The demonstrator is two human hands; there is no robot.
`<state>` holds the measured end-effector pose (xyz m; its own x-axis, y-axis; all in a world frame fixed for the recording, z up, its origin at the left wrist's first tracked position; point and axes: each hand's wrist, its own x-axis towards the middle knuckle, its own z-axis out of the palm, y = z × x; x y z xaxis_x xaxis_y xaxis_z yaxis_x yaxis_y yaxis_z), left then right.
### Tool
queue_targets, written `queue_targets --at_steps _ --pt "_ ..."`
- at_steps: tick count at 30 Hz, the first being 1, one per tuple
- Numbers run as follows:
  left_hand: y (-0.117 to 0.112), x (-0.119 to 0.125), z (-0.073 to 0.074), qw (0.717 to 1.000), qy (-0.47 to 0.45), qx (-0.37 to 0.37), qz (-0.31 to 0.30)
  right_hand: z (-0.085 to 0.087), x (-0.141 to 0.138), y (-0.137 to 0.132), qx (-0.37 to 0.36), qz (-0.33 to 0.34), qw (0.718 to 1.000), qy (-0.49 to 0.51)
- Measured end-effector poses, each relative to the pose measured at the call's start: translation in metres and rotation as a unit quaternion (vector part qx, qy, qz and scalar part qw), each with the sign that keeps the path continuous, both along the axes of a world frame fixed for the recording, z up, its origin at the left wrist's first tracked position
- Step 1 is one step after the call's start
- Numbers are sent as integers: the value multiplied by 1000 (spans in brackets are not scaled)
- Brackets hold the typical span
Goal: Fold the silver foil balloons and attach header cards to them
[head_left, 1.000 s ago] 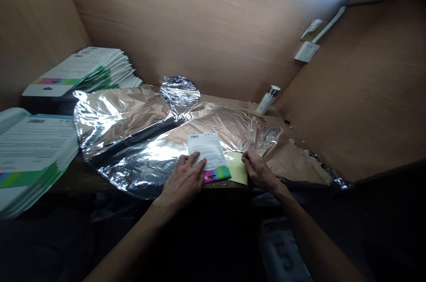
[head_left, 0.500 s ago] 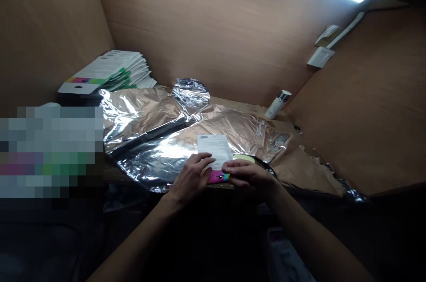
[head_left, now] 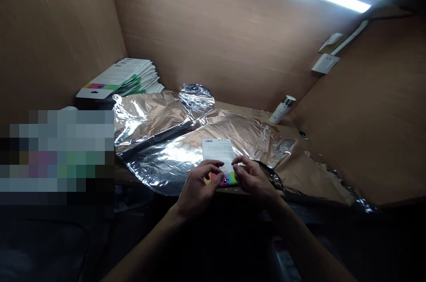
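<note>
A flat white printed packet (head_left: 218,148) lies on the foil-covered table in front of me, with a barcode at its far end and a rainbow strip at its near end. My left hand (head_left: 201,184) is at its near left corner, fingers curved and apart, thumb over the coloured strip. At the near right side is my right hand (head_left: 253,180), its fingers bent and slightly spread, with nothing visible in them. Whether the fingertips touch the packet I cannot tell. Between and under the hands, part of the packet is hidden.
Crumpled silver foil (head_left: 159,153) covers much of the table. At the back left rises a stack of similar packets (head_left: 123,77). A white bottle with a silver cap (head_left: 282,109) stands back right, below a wall socket (head_left: 325,64). A pixelated patch blocks the left.
My right hand has loosened from a pinch and its fingers have spread. My left fingers have lifted and curved more. The whole view has shifted slightly; the packet stays on the table.
</note>
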<state>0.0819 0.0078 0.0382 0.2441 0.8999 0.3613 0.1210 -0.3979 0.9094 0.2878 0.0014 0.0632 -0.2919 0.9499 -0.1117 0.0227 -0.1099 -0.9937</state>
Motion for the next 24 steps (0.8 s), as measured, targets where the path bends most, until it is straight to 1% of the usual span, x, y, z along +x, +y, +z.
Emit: queue_targets --at_steps 1,2,3,5,7,8,9,10,12,14,17,19,20,22,24 --pt "0 1 0 1000 -5 -12 3 2 -3 -3 58 -31 997 -46" --pt "-1 1 0 1000 -9 -19 2 4 -6 -6 103 -40 990 -91" --pt "-1 2 0 1000 -10 -23 0 6 -9 -8 133 -34 982 -133" --pt "-2 2 -4 1000 9 -23 19 8 -14 -11 166 -37 966 -196" --pt "0 2 -10 995 66 1 75 8 -14 -6 179 -71 954 -230" --pt "1 2 -14 989 109 28 99 8 -11 -1 172 -74 953 -238" --pt "2 1 -19 979 157 61 113 6 -7 5 154 -61 956 -242" --pt "3 1 -22 967 208 97 112 5 -3 12 130 -34 961 -244" --pt "5 1 -28 939 298 148 86 0 5 26 81 33 964 -251" --pt "5 1 -32 918 355 162 72 -6 8 39 59 76 961 -260" --pt "5 2 -34 903 390 162 74 -13 3 50 50 114 947 -295" --pt "6 1 -36 898 402 162 76 -15 -3 53 67 99 920 -373" --pt "6 1 -37 895 408 163 78 -15 -4 52 81 83 898 -425" --pt "7 0 -38 889 419 167 82 -14 -2 51 108 34 841 -530" --pt "7 0 -37 883 429 174 76 -13 7 47 119 -32 789 -602"
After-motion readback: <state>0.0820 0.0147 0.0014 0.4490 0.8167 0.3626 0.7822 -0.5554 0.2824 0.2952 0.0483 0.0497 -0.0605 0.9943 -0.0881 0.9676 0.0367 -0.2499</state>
